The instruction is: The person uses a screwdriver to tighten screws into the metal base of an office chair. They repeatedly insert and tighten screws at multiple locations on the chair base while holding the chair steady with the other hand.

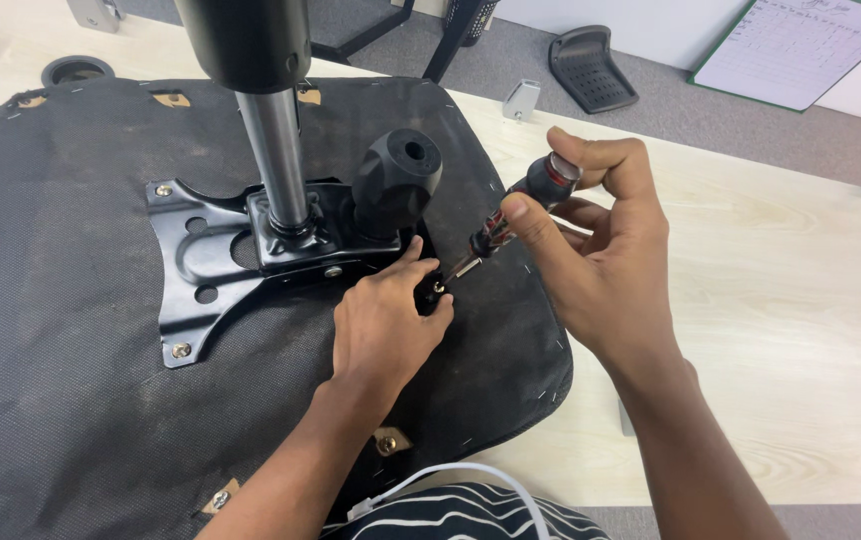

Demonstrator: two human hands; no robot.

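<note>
Your right hand (605, 270) is closed around the screwdriver (515, 215), fingers wrapped on the red-and-black handle, thumb along its side, and the tip is down on the screw (438, 288) at the right corner of the black plate (195, 265). Your left hand (385, 320) lies flat on the seat (70, 400), fingertips pinched about the screw and the plate corner to steady them. The seat lies upside down over the worktop's (780, 330) left part, and the screw sits toward the seat's right edge, just right of the black knob (398, 180) and the steel column (278, 165). The driver leans well over to the right, so I judge the bit could ride out of the head; bring the handle more upright over the screw before you turn. Press down along the shaft as you twist, and turn from the wrist in short strokes. Keep your left fingertips beside the head, not over it, so a slip misses them. Mind the knob close by your left hand: it leaves little room. The other screws at the plate's left corners look seated.
</note>
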